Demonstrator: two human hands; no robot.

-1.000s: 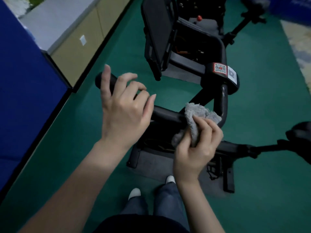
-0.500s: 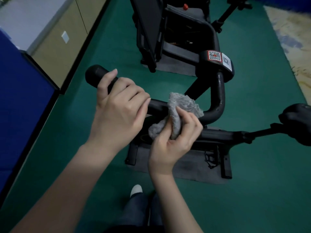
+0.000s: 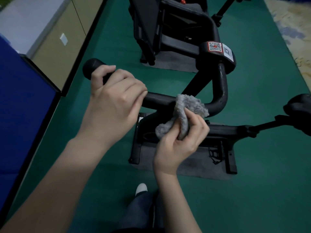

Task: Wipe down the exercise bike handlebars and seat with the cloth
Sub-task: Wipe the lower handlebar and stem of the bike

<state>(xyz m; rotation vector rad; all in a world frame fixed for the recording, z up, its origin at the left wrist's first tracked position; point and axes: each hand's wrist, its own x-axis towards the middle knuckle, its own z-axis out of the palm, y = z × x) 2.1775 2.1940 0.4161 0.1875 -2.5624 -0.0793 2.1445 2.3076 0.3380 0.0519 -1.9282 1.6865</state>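
Left grip (image 3: 116, 98) is curling over the black handlebar (image 3: 159, 100) close to its rounded end, fingers wrapped across the top and thumb lying along the bar. Right grip (image 3: 181, 140) is clamped on a fluffy grey cloth (image 3: 186, 106), pinching it between thumb and fingers and pressing the upper fold onto the bar just before the bend. A loose tail of the cloth is hanging below the thumb. Past the bend the tube is rising to a black clamp bearing two stickers: a QR code framed in red (image 3: 214, 46) and, just beside it, a white QR label (image 3: 228, 52). Any wording on them is too small to read.

At the right edge a dark rounded part (image 3: 299, 111) is sitting on a bar from the frame; I cannot tell whether it is the seat. The bike is standing on a grey mat (image 3: 193, 167) on green flooring (image 3: 260, 190). A second black machine (image 3: 168, 22) is standing behind it on its own mat. A beige cabinet (image 3: 55, 52) and a blue panel (image 3: 20, 101) are lining the left side, and a white shoe tip (image 3: 141, 188) is showing below.
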